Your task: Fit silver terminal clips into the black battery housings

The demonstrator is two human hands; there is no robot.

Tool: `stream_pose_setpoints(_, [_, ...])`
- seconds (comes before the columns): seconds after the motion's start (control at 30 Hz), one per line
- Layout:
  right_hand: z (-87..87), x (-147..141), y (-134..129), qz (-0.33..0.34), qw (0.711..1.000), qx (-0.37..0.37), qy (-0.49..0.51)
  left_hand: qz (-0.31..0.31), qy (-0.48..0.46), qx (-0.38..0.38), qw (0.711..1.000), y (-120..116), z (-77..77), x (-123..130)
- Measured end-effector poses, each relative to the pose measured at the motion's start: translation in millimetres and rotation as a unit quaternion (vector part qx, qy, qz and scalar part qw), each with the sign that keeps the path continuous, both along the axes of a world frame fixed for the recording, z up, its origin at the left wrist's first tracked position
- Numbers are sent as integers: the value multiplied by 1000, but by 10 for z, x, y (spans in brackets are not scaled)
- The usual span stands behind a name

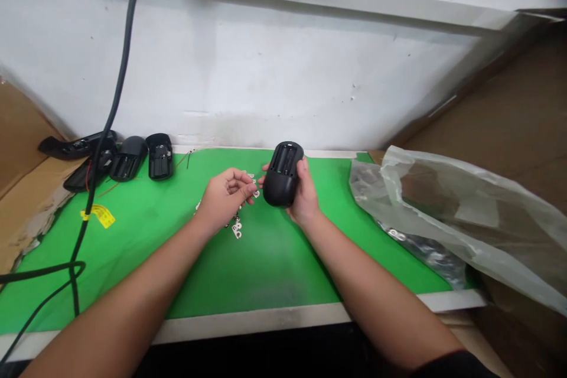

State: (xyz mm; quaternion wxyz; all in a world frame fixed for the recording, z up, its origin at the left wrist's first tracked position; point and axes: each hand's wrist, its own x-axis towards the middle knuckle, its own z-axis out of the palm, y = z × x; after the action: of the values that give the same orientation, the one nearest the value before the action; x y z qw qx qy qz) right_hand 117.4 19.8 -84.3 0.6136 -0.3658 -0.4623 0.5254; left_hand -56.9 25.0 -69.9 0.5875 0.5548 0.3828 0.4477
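A black, rounded plastic housing (280,190) with an open two-slot compartment, like a battery bay, rests upright in my right hand (305,195), whose fingers wrap its back and right side. Just left of it, my left hand (228,195) is closed in a pinch. A small silvery metal contact piece (256,194) shows at its thumb and fingertips, apart from the housing. Under and around that hand lie several similar small metal pieces (238,230) on the green mat (266,271), partly hidden by the fingers.
More black housings (160,156) stand at the back left, some with thin red wires. A thick black cable (126,53) with a yellow tag (103,216) hangs across the left side. On the right, a clear plastic bag (425,207) holds metal parts. Cardboard (509,130) walls both sides.
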Motion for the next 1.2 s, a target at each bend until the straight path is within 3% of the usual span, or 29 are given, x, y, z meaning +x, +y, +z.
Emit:
stream_pose_setpoints(0.07, [31, 42, -9, 21, 998, 15, 50, 9, -2, 2, 1000, 0, 16, -4])
stream_pose_setpoints(0.13, [72, 107, -15, 92, 993, 4, 68, 23, -6, 9, 1000, 3, 26, -14])
stream_pose_setpoints(0.3, [162, 338, -33, 275, 955, -109, 22, 65, -15, 37, 997, 38, 4, -44])
stream_pose_setpoints(0.43, [196, 482, -43, 340, 925, -169, -2, 84, 12, 56, 995, 69, -24, -60])
stream_pose_setpoints(0.83, [226, 565, -22, 392, 903, -179, 5, 76, 90, 93, 989, 65, 12, -70])
stream_pose_setpoints(1.03, [243, 628, -35, 414, 897, -153, 29, 17, 1, -12, 1000, 27, 43, -26])
stream_pose_setpoints(1.2, [95, 671, 4, 352, 931, -85, 39, 80, -74, -47, 993, 5, 60, 11])
